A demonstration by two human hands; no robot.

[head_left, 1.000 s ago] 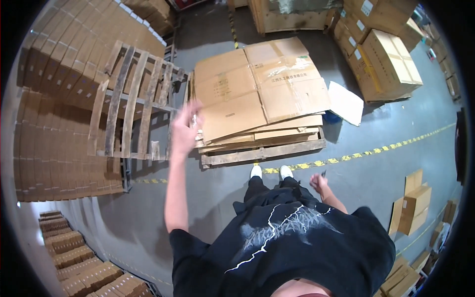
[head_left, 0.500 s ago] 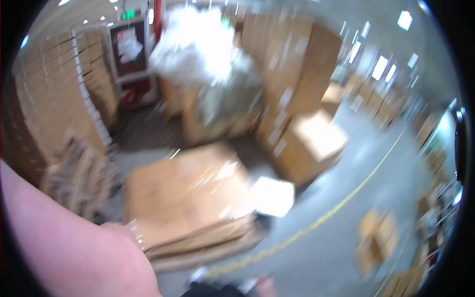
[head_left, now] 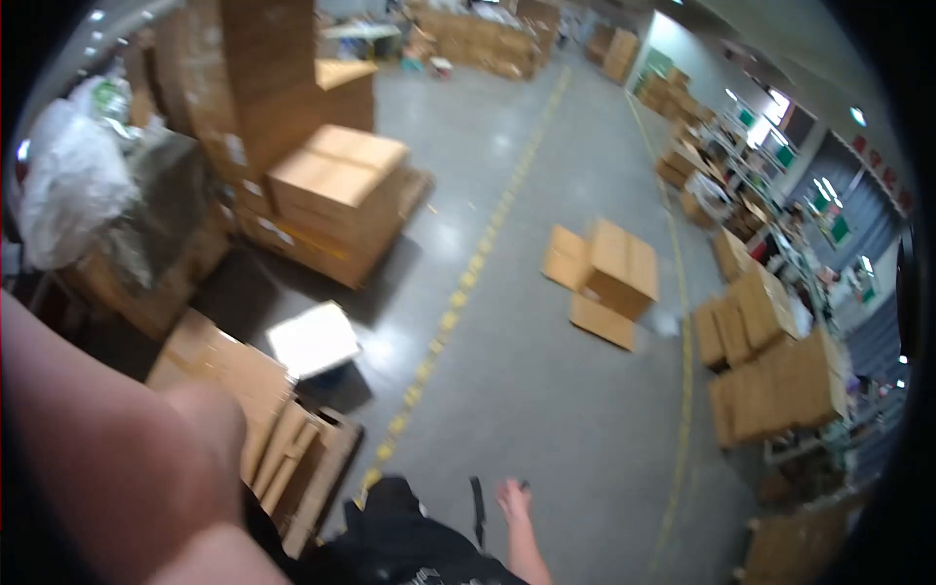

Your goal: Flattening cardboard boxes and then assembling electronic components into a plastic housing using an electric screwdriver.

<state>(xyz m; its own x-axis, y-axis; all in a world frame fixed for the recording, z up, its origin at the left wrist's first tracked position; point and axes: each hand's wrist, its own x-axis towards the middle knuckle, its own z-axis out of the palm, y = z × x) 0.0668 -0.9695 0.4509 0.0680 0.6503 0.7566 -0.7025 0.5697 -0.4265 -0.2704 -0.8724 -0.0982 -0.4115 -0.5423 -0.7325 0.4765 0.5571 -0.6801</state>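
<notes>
My bent left arm (head_left: 117, 439) fills the lower left, large and blurred, with its hand outside the picture. Low in the middle hangs my right hand (head_left: 514, 499), fingers curled in. A small dark thing (head_left: 525, 485) shows at its edge, too small to name. Beside that hand a black strap (head_left: 478, 511) dangles from my dark clothing (head_left: 419, 541). Behind my left arm, flattened cardboard (head_left: 239, 375) is stacked on a wooden pallet (head_left: 334, 468).
An open carton (head_left: 621, 268) lies on the grey floor between yellow lines. Left stand a closed carton (head_left: 336, 175), a white-topped object (head_left: 314, 339) and bulky plastic wrap (head_left: 73, 180). Several cartons (head_left: 780, 390) line the cluttered right side.
My view has swung right, so the cardboard stack and plastic wrap now sit farther left. More of the aisle shows, and my right hand has come into clearer sight.
</notes>
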